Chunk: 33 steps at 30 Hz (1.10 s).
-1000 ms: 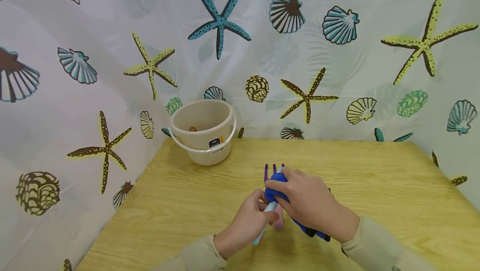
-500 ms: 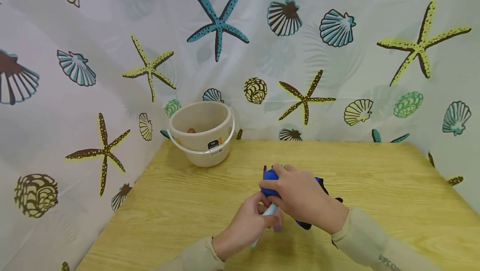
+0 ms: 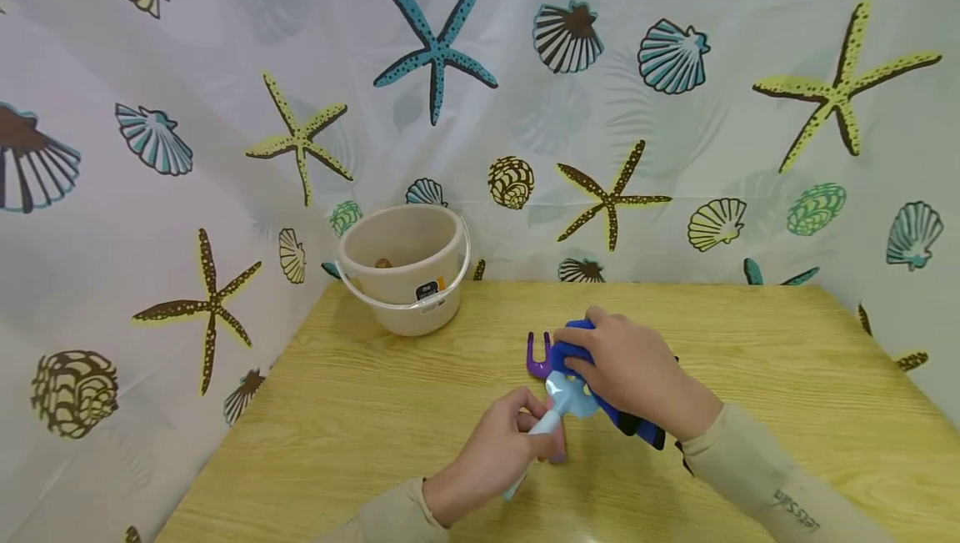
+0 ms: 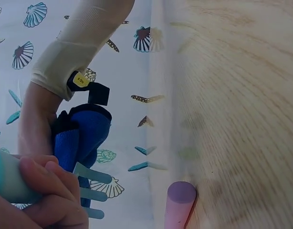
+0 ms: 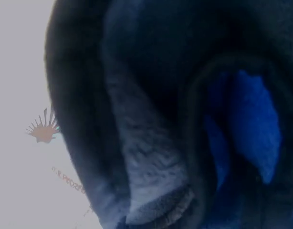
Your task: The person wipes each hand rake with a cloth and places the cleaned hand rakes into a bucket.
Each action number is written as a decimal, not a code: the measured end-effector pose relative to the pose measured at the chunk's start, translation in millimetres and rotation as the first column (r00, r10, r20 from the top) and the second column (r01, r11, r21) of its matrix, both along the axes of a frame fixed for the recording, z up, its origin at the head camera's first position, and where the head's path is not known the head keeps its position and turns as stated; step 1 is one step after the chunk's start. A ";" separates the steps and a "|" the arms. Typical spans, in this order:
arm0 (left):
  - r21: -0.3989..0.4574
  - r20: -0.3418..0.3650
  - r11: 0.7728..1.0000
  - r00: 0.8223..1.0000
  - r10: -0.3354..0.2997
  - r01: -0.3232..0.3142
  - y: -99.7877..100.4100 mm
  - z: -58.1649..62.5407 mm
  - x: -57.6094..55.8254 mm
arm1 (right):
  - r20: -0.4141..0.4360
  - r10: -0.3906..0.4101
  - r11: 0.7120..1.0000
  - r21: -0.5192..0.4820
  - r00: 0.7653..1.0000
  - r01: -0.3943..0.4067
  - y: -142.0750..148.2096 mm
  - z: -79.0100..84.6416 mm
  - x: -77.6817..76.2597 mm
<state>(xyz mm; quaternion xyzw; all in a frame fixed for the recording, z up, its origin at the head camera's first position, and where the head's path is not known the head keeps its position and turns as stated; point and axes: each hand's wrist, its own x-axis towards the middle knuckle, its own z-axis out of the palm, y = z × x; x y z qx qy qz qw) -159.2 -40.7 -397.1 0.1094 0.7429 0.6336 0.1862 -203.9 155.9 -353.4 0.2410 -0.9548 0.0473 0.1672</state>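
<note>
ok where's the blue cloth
In the head view, the blue cloth is right of centre, in the right hand, beside the light-blue fork in the left hand.

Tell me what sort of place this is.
Probably a makeshift, screened-off tabletop workspace: a sheet printed with starfish and shells hangs round three sides of a wood-grain table, on which a bucket stands.

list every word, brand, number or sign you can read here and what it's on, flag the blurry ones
No text reads with certainty.
Dark lettering on the person's beige fabric right sleeve: too small and slanted.
Black-and-orange label on the beige plastic bucket: marks too small.
Small yellow sticker on the black wrist device: characters too blurred.
</note>
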 end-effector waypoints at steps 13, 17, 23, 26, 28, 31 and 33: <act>-0.008 0.004 1.000 1.000 0.001 -0.001 0.0 -1.4 -1.2 | -0.019 0.079 0.997 -0.002 0.997 -0.080 -0.5 2.3 20.9; 0.012 -0.009 1.000 1.000 -0.003 0.003 -0.2 -1.9 1.1 | -0.067 -0.001 1.000 -0.005 0.998 0.001 12.6 -2.4 10.2; -0.004 -0.019 1.000 1.000 -0.019 0.019 -1.5 -0.4 -1.0 | -0.083 -0.042 0.999 -0.037 0.996 0.039 24.5 -5.3 1.6; -0.012 -0.024 1.000 1.000 -0.020 0.020 -1.5 0.0 -2.3 | -0.087 0.013 0.999 -0.029 0.996 -0.015 20.5 -4.2 7.5; -0.012 -0.021 1.000 1.000 -0.018 0.018 -1.9 0.2 -2.8 | -0.087 0.054 0.998 -0.022 0.995 -0.056 15.5 -3.2 14.2; -0.018 -0.012 1.000 1.000 -0.004 0.004 -2.6 0.6 -4.3 | -0.080 0.103 0.994 -0.020 0.991 -0.104 7.3 -2.1 24.6; -0.020 -0.002 1.000 1.000 0.006 -0.006 -3.0 1.2 -5.8 | -0.073 0.119 0.992 -0.023 0.990 -0.121 3.1 -1.8 31.0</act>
